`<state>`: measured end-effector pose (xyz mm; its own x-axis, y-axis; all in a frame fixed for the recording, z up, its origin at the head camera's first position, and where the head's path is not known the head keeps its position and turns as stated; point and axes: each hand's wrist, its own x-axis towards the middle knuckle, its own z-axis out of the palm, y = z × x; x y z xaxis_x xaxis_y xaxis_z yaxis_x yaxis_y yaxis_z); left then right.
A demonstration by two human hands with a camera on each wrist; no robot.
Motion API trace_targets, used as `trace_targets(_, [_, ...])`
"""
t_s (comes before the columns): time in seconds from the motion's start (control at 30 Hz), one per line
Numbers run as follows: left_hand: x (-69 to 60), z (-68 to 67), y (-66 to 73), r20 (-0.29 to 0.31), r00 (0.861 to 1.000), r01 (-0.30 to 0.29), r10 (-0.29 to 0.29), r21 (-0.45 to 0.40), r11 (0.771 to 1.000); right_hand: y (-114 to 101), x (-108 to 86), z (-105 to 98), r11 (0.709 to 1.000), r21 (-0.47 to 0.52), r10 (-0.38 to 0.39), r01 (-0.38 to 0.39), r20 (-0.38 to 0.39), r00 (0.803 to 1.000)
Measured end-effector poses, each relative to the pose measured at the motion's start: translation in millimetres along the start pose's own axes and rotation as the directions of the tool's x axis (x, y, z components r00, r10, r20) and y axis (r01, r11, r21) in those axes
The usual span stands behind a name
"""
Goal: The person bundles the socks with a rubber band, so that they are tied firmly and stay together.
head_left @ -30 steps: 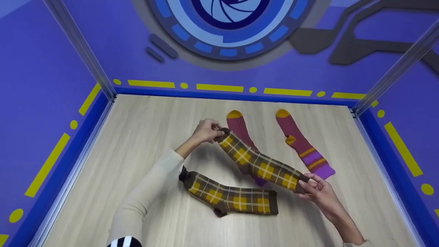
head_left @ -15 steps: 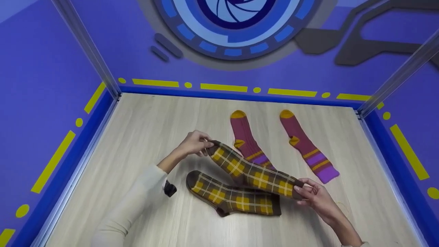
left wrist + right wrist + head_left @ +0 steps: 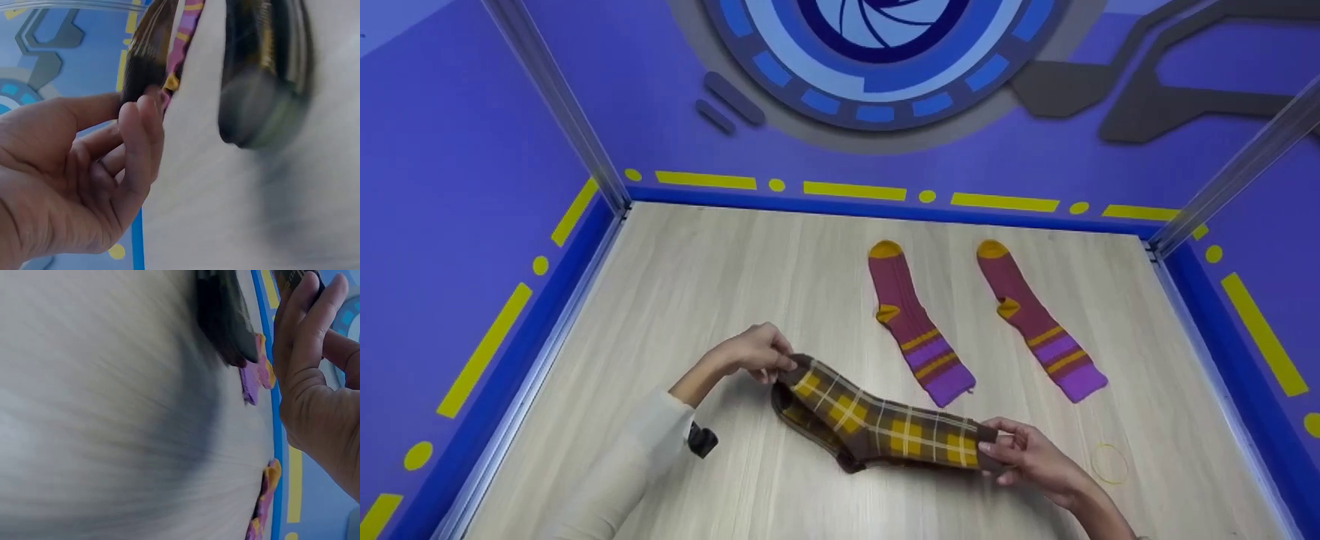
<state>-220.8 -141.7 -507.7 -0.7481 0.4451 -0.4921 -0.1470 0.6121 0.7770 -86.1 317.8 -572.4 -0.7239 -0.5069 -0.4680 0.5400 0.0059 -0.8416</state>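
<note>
A brown and yellow plaid sock [image 3: 900, 435] is stretched between my two hands. My left hand [image 3: 754, 352] pinches its toe end, and my right hand [image 3: 1027, 457] pinches the cuff. Beneath it lies a second plaid sock [image 3: 802, 418], mostly covered in the head view; its toe and heel edge show below the held one. In the left wrist view this lower sock [image 3: 264, 95] is blurred and apart from the left fingers. The right wrist view catches its end [image 3: 228, 332] on the table, with the right hand [image 3: 315, 377] raised beside it.
Two maroon socks with mustard toes and purple cuffs, a left one [image 3: 915, 322] and a right one [image 3: 1039, 322], lie flat toward the back of the wooden table [image 3: 697, 285]. A thin yellow rubber band [image 3: 1110, 463] lies at the right. Blue printed walls [image 3: 825, 150] enclose the table.
Both hands have brought the held plaid sock down and toward me, over the other plaid sock. The left maroon sock, partly covered before, now shows whole.
</note>
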Motion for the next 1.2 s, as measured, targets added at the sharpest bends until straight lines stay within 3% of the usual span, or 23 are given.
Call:
trace_targets(0.1, [-2.0, 5.1, -11.8, 0.012, 1.000, 0.023, -0.024, 0.059, 0.998, 6.0, 5.6, 4.6, 0.998, -0.056, 0.003, -0.006, -0.048, 0.999])
trace_targets(0.23, [-0.7, 14.9, -25.7, -0.022, 1.000, 0.022, -0.020, 0.121, 0.992, 11.1, 12.3, 11.6, 0.981, -0.191, -0.035, 0.005, -0.154, 0.987])
trace_targets(0.37, [-0.8, 21.6, -33.6, -0.082, 0.997, 0.017, -0.006, 0.132, 0.991, 13.3, 18.1, 17.2, 0.938, -0.346, -0.103, 0.007, -0.260, 0.960])
trace_targets(0.53, [-3.4, 21.6, -38.9, -0.139, 0.988, -0.037, 0.062, 0.175, 0.984, 13.4, 20.9, 20.9, 0.872, -0.490, -0.184, -0.013, -0.353, 0.917])
trace_targets(0.63, [-4.2, 22.2, -40.6, -0.143, 0.986, -0.063, 0.090, 0.179, 0.982, 11.8, 22.5, 23.0, 0.841, -0.541, -0.218, -0.024, -0.379, 0.900])
trace_targets(0.87, [-4.8, 24.9, -43.5, -0.143, 0.985, -0.069, 0.093, 0.161, 0.985, 6.2, 28.3, 25.1, 0.769, -0.638, -0.296, -0.025, -0.390, 0.872])
trace_targets(1.2, [-5.2, 27.2, -46.5, -0.156, 0.981, -0.084, 0.117, 0.203, 0.976, 3.7, 36.0, 21.8, 0.751, -0.657, -0.312, -0.071, -0.447, 0.838])
